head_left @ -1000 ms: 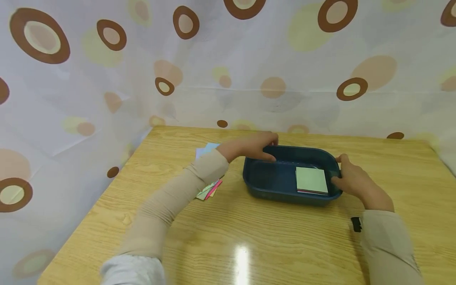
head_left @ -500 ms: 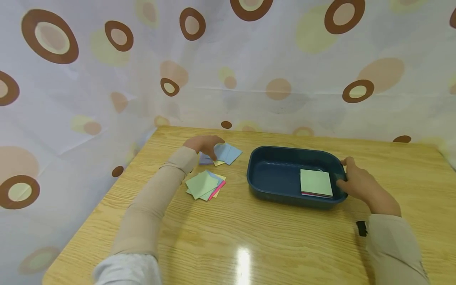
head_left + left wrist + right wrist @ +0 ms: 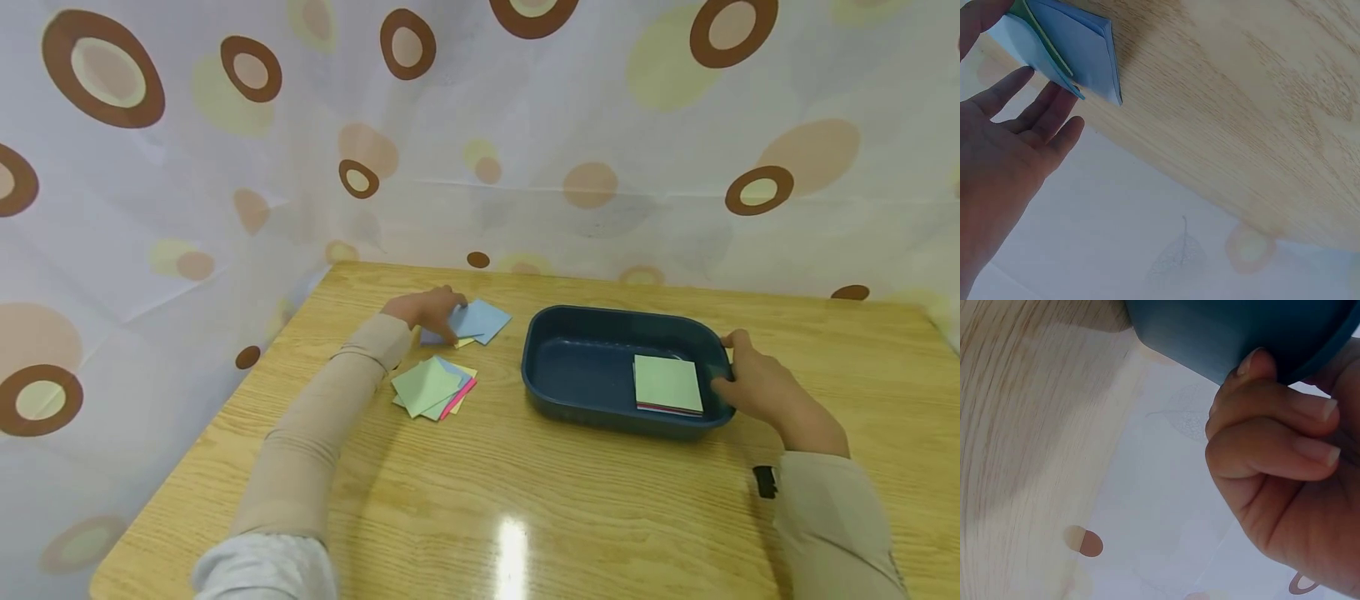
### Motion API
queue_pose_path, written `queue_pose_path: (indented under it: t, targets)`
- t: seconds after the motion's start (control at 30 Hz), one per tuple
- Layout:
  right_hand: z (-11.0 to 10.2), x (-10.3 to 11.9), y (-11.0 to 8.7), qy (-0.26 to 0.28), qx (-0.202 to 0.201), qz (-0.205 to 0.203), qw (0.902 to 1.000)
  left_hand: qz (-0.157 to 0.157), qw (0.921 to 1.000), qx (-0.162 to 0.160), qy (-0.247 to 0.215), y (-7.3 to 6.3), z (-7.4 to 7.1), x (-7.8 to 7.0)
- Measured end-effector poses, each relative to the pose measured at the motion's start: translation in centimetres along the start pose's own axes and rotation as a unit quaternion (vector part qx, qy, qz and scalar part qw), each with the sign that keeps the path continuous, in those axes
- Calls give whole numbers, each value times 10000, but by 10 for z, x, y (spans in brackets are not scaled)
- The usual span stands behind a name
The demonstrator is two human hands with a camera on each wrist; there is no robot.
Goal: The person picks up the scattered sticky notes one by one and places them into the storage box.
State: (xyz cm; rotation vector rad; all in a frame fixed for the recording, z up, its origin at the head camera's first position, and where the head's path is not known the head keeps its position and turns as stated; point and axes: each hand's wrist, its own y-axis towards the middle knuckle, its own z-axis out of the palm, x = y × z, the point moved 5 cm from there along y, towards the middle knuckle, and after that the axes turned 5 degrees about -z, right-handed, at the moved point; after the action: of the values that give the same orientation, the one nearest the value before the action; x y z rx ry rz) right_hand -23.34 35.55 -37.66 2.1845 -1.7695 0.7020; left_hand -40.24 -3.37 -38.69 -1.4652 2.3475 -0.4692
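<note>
At the back left of the table, my left hand [image 3: 431,310] grips a small pile of blue paper squares [image 3: 483,318] between thumb and fingers. The left wrist view has the thumb on one side of the blue squares [image 3: 1094,53] and the fingertips on the other, with a green edge among the layers. My right hand [image 3: 772,387] holds the right end of a dark blue tray [image 3: 573,379], thumb inside the rim. In the right wrist view its fingers curl against the tray's outer wall [image 3: 1197,337]. A neat stack of paper squares [image 3: 667,383], pale green on top, lies inside the tray's right half.
Nearer than the blue pile lies a fanned pile of green, blue, pink and yellow paper squares [image 3: 426,387], left of the tray. The wooden table [image 3: 600,517] meets a patterned cloth [image 3: 555,117] behind and on the left. A black piece [image 3: 764,482] sits by the right cuff.
My left hand has left the tray's far left side and moved left to the blue paper squares, where it now grips them. The right hand stays on the tray's right end.
</note>
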Motion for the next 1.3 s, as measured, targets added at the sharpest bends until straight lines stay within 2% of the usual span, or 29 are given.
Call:
queue_pose_path:
  t: [0.13,0.3,0.43,0.53,0.6,0.67,0.8,0.9,1.0,1.1,1.2,1.3]
  targets:
    - [-1,0,0,-37,-9,-11,10000,-96,9997,-84,226,1,0,-2]
    - [-2,0,0,-47,7,8,10000,-44,9989,-319,328,2,-4,-3]
    - [-1,0,1,-60,-8,-13,10000,105,9978,-645,134,-1,-16,-9]
    - [-2,0,1,-59,-8,-20,10000,293,9957,-873,-37,-6,-29,-22]
    - [-2,0,1,-43,13,-5,10000,500,9936,-1012,-41,-9,-37,-38]
    - [-2,0,0,-44,34,24,10000,708,9917,-1070,17,-13,-44,-60]
    - [-1,2,0,-25,42,54,10000,1151,9855,-1153,471,-16,-51,-114]
    - [-1,3,0,8,39,59,10000,1488,9785,-1164,821,-16,-50,-157]
    - [-1,3,1,18,26,50,10000,1753,9727,-972,1174,-14,-43,-199]
    - [-2,2,1,-44,-10,45,10000,1886,9675,-590,1580,-5,-31,-235]
    - [-3,1,0,-73,-23,74,9999,1940,9595,-270,2024,8,-17,-262]
    - [-4,2,0,-46,-7,107,9999,1895,9547,-4,2294,20,-4,-280]
